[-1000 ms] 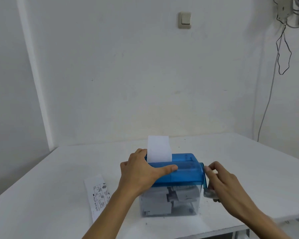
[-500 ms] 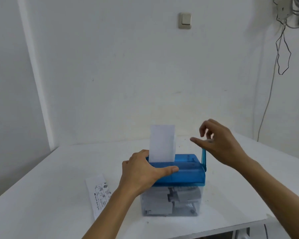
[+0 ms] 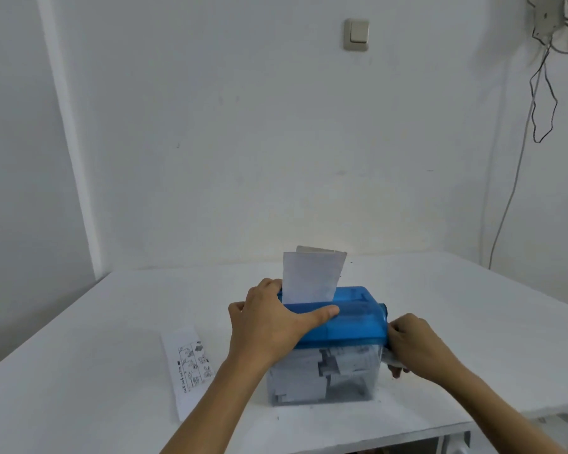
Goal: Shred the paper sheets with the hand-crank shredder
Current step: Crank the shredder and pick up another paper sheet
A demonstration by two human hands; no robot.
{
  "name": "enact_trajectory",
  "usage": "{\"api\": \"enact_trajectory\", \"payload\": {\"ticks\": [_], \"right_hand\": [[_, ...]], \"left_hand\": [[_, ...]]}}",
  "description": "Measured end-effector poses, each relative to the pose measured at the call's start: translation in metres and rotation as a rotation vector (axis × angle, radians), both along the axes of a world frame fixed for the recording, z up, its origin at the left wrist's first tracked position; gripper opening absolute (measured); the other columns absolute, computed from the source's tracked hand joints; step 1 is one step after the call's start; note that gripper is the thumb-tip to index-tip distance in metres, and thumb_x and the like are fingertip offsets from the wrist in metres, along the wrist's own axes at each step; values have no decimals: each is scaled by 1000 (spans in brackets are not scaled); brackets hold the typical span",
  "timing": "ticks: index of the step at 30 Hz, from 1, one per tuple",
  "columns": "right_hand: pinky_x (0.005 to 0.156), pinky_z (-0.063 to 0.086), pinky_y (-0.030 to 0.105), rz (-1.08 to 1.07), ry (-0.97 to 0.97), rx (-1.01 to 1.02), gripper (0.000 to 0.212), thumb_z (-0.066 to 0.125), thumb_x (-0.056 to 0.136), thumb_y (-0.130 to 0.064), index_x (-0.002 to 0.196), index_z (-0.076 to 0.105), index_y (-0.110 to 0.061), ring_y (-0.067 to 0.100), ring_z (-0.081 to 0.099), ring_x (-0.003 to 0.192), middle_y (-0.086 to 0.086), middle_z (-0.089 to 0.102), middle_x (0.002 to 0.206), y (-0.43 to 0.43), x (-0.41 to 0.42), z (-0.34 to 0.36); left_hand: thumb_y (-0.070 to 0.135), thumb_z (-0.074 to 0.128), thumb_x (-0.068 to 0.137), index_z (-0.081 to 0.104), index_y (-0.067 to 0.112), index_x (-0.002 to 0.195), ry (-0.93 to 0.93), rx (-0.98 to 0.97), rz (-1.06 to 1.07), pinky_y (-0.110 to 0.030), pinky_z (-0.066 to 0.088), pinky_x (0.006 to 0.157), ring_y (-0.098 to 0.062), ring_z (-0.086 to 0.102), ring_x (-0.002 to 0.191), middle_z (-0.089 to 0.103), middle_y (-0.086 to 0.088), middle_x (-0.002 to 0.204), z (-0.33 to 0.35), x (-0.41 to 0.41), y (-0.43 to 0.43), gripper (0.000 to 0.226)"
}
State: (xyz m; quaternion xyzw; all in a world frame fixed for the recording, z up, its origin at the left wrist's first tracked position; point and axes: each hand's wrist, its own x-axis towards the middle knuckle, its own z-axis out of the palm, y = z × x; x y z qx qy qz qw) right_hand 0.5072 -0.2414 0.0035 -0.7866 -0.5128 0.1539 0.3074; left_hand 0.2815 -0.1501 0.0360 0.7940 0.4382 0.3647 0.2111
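Observation:
A hand-crank shredder (image 3: 354, 317) with a blue top and a clear bin (image 3: 325, 375) stands near the table's front edge. Paper shreds fill the bin. A white folded sheet (image 3: 310, 276) sticks upright out of the slot. My left hand (image 3: 273, 319) grips the blue top from the left, thumb along its front. My right hand (image 3: 413, 342) holds the crank handle (image 3: 389, 358) low at the shredder's right side; the handle is mostly hidden by the fingers.
A printed paper strip (image 3: 189, 365) lies flat on the white table (image 3: 96, 371) left of the shredder. The table's front edge runs close below the bin. A cable (image 3: 512, 191) hangs down the right wall.
My right hand swung the crank from the top back down to the low position at the shredder's right side. The left hand stayed on the top.

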Motion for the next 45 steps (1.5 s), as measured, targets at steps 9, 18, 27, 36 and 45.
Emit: {"api": "enact_trajectory", "payload": {"ticks": [9, 18, 27, 36, 45], "right_hand": [[57, 46, 17, 288, -113, -59, 36, 64, 88, -52, 73, 69, -20, 2, 51, 53, -4, 60, 58, -61, 0, 76], [75, 58, 27, 337, 13, 288, 37, 86, 68, -38, 97, 65, -30, 14, 69, 81, -7, 67, 98, -14, 33, 102], [68, 56, 28, 279, 634, 551, 21, 73, 82, -25, 85, 62, -7, 16, 59, 72, 7, 62, 81, 36, 25, 47], [54, 48, 22, 53, 341, 357, 48, 42, 104, -38, 83, 68, -4, 12, 59, 53, 2, 68, 64, -3, -5, -38], [59, 42, 17, 382, 42, 139, 20, 78, 82, -40, 79, 71, -21, 5, 55, 62, -7, 64, 68, -70, 11, 12]], "left_hand": [[93, 62, 52, 39, 43, 83, 43, -26, -11, -32, 32, 92, -11, 42, 99, 44, 25, 95, 7, -2, -5, 63], [104, 51, 36, 49, 43, 103, 27, -16, -59, -34, 42, 94, -12, 50, 106, 51, 24, 104, 1, -4, 7, 91], [102, 56, 35, 46, 45, 104, 19, -19, -73, -38, 49, 96, -13, 49, 106, 48, 25, 101, 4, -5, 10, 90], [104, 51, 38, 48, 40, 101, 27, -8, -38, -34, 42, 94, -10, 48, 102, 50, 23, 103, -1, -1, 11, 90], [102, 49, 41, 58, 42, 109, 56, -9, -68, -31, 31, 93, -7, 47, 106, 48, 27, 105, 1, -4, 9, 91]]}}
